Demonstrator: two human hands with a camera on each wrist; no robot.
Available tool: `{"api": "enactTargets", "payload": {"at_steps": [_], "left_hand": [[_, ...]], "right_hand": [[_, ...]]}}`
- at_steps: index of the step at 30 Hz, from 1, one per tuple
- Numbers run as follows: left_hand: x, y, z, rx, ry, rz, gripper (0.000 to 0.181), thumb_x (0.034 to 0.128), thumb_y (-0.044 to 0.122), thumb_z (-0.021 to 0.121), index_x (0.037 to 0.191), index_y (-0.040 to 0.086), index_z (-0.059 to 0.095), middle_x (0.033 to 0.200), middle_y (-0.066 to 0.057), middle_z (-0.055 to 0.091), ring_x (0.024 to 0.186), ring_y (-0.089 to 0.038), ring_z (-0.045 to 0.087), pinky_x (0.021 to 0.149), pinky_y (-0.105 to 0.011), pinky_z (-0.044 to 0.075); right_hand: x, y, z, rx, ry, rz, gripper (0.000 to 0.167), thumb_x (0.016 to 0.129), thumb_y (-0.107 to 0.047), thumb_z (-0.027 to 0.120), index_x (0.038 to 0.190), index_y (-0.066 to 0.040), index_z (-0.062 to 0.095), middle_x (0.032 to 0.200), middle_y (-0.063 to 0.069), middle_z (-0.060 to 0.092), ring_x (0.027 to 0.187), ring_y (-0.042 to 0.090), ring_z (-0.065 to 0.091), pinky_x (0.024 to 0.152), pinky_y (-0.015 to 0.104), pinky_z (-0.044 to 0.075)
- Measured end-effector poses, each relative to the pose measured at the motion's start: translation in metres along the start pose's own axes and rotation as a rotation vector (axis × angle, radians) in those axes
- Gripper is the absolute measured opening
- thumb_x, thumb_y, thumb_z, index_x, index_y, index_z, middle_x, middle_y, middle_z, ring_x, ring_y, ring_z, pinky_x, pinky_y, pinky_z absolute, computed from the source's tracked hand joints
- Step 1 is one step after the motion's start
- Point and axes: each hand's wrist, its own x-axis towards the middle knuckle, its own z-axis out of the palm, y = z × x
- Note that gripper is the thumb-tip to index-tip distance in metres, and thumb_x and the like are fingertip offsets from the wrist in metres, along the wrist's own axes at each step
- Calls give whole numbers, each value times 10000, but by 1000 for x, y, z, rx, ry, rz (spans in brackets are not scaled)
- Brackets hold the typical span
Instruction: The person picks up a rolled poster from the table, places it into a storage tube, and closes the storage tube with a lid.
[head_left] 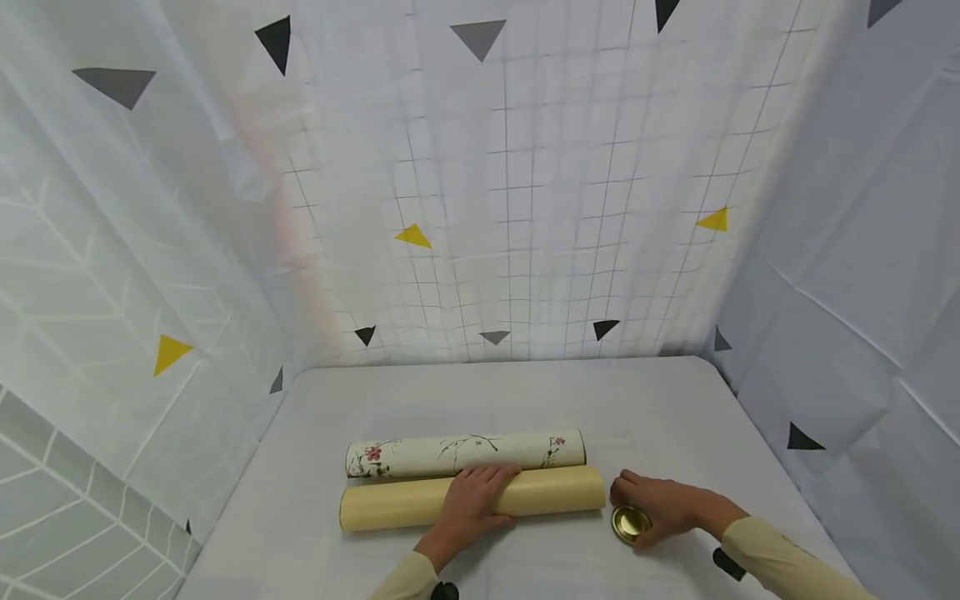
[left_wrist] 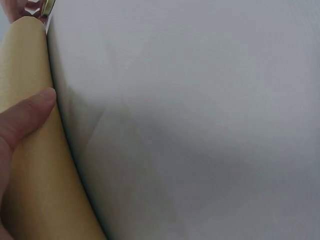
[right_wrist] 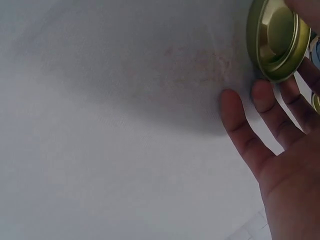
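A yellow roll (head_left: 397,503) lies crosswise on the table, with a cream roll with a floral print (head_left: 435,457) just behind it. My left hand (head_left: 474,502) grips the yellow roll from above near its middle, fingers over the far side. The thumb (left_wrist: 30,116) lies along the near side in the left wrist view. Just right of the roll's end, my right hand (head_left: 663,507) holds a round gold metal tin (head_left: 631,523) between thumb and fingers. Its recessed gold face (right_wrist: 279,35) shows in the right wrist view; fingers hide most of its side.
The white-covered table (head_left: 525,396) carries both rolls. Behind it hangs a white curtain (head_left: 555,275) with a grid and triangles, and more sheeting (head_left: 862,333) stands along the right side.
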Motion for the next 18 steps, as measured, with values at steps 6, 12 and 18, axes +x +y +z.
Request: {"api": "enactTargets", "payload": {"at_steps": [6, 12, 18], "left_hand": [[1, 0, 0, 3, 8, -7, 846, 675, 521, 913, 1396, 253, 559, 1337, 105, 688, 1217, -103, 657, 1030, -329, 517], [2, 1, -2, -2, 2, -6, 848, 676, 514, 914, 1401, 256, 557, 1349, 110, 681, 1221, -107, 655, 1034, -330, 515], [1, 0, 0, 20, 9, 14, 843, 679, 529, 904, 1399, 259, 559, 1355, 112, 674, 1229, -102, 650, 1035, -328, 518]], "right_hand": [[1, 1, -2, -80, 26, -18, 582, 755, -440, 895, 1211, -318, 554, 1181, -132, 540, 1045, 11, 583, 815, 354, 552], [2, 0, -2, -125, 64, -63, 571, 780, -420, 873, 1249, -342, 557, 1190, -114, 532, 1038, 35, 601, 793, 328, 561], [3, 7, -3, -70, 108, -92, 518, 870, -364, 789, 1328, -331, 549, 1249, -49, 522, 990, 44, 600, 802, 293, 556]]}}
